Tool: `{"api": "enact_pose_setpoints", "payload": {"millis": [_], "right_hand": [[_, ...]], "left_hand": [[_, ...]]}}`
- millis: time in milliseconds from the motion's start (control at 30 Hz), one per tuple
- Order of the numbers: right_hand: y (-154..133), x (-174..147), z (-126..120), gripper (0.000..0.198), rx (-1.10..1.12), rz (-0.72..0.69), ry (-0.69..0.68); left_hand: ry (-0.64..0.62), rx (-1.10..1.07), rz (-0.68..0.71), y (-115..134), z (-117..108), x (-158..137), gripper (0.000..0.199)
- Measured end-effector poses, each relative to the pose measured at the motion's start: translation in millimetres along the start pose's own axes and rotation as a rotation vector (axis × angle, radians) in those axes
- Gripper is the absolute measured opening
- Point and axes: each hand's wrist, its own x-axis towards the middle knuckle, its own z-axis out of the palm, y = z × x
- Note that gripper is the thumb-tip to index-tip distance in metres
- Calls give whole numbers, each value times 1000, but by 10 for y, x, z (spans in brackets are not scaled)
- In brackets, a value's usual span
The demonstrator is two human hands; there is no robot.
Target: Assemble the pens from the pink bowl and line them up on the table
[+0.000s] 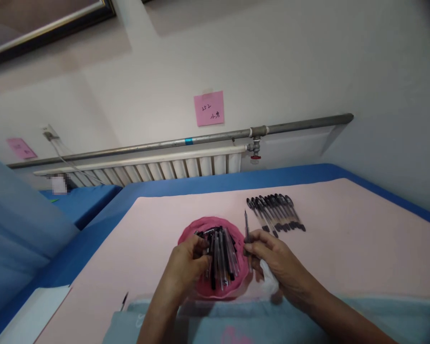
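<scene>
My left hand (186, 267) covers part of the pens (220, 258) in the pink bowl (189, 231); I can't count them. The note's (209, 108) writing is too small.

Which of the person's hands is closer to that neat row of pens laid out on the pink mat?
The right hand, just below the row of pens. The left hand is farther left, at the pink bowl.

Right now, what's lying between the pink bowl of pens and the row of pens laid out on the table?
In the head view, only the single pen held upright in the right hand stands between the pink bowl and the row of pens.
</scene>
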Motion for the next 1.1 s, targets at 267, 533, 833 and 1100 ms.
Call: {"api": "enact_pose_setpoints", "payload": {"millis": [267, 533, 833, 1100], "right_hand": [[-31, -42, 27, 10, 174, 49, -74], [-26, -25, 1, 17, 264, -22, 16], [-71, -78, 45, 19, 253, -117, 74], [-64, -87, 38, 18, 270, -156, 87]], "left_hand": [[-136, 46, 13, 8, 72, 8, 11], [-88, -297, -110, 116, 174, -18, 19], [-142, -533, -217, 90, 350, -49, 22], [-181, -538, -235, 76, 361, -90, 23]]}}
